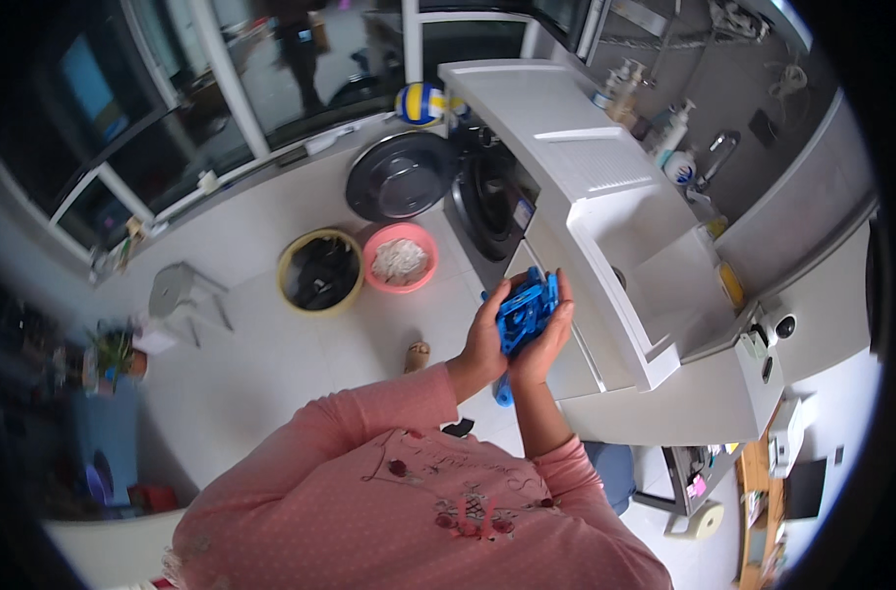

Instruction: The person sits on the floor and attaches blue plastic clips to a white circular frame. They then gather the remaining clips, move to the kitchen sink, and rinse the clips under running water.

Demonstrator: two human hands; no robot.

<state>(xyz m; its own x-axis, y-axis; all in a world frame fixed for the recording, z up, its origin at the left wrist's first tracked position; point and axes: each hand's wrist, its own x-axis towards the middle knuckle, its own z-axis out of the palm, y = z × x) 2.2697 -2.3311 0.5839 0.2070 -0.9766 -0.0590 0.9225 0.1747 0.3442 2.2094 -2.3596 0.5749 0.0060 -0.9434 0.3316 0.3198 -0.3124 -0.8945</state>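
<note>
A heap of blue clothes pegs (527, 311) lies in my two cupped hands, held out in front of my chest. My left hand (483, 341) curves around the heap's left side. From the right, my right hand (544, 346) supports it, with its fingers pointing up along the pegs. Both palms come together beneath the heap, which hides part of the fingers. A blue rounded object (504, 391) shows below my wrists; its kind is unclear.
To the right stands a white washbasin counter (625, 315) with a tap and pump bottles, beside a dark front-loading washing machine (489, 211). On the floor are a pink basin (426, 278) of white cloth, a yellow-rimmed basin (287, 295) of dark cloth and a grey stool (179, 285).
</note>
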